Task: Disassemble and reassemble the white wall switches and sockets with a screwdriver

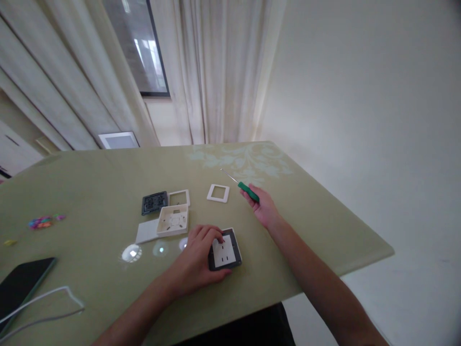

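Note:
My left hand (196, 262) grips a wall socket (226, 252), white face in a dark frame, flat on the green table (101, 178); thumb and fingers clasp its left side. My right hand (264, 207) is closed round a green-handled screwdriver (248, 191), its thin shaft pointing up-left over the table. Just left of the screwdriver lies a white square frame (218, 192). Farther left sit another white frame (179, 197), a dark socket insert (154, 202), a cream back box (173, 220) and a white cover plate (147, 231).
A dark phone (23, 281) and a white cable (43, 302) lie at the near left corner. Small coloured bits (42, 221) sit at the left. The table's right edge (360, 230) drops to the floor. Curtains hang behind.

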{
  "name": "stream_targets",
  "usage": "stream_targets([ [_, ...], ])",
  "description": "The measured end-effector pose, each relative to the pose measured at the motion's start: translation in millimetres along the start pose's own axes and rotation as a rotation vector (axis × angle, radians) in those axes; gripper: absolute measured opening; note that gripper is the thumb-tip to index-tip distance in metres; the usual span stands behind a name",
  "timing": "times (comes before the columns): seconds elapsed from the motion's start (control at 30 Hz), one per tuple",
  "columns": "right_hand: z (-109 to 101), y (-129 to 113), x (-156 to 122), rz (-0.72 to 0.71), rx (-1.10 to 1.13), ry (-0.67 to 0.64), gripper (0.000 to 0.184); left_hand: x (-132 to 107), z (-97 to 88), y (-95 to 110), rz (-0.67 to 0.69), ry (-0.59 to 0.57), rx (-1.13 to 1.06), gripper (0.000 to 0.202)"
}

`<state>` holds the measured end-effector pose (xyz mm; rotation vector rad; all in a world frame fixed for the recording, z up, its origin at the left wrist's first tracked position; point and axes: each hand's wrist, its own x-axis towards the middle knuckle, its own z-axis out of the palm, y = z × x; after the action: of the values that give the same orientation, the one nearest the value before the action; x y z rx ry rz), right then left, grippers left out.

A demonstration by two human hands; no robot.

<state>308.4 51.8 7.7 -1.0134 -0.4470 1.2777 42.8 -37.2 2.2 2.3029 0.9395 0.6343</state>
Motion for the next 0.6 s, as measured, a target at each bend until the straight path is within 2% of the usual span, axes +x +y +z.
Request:
stream_targets([
  [0.17,0,-1,-7,0.043,-0.034,-0.096,0.016,1,-6.9,4,-0.033,0.071,-0.192,0.054],
  [0.3,4,1,-20,0.034,-0.126,-0.243,0.027,-1,-16.1,2,-0.082,0.163,-0.364,0.054],
  [0.4,11,9,-31,-0.012,-0.221,-0.365,0.030,-1,-16.3,-2,-0.161,0.221,-0.528,0.054],
  [0.53,20,18,-50,-0.115,-0.384,-0.516,0.058,10,-8.0,-1,-0.290,0.395,-0.965,0.055],
  [0.6,21,22,-61,-0.169,-0.461,-0.564,0.079,20,-5.3,5,-0.374,0.498,-1.239,0.058],
])
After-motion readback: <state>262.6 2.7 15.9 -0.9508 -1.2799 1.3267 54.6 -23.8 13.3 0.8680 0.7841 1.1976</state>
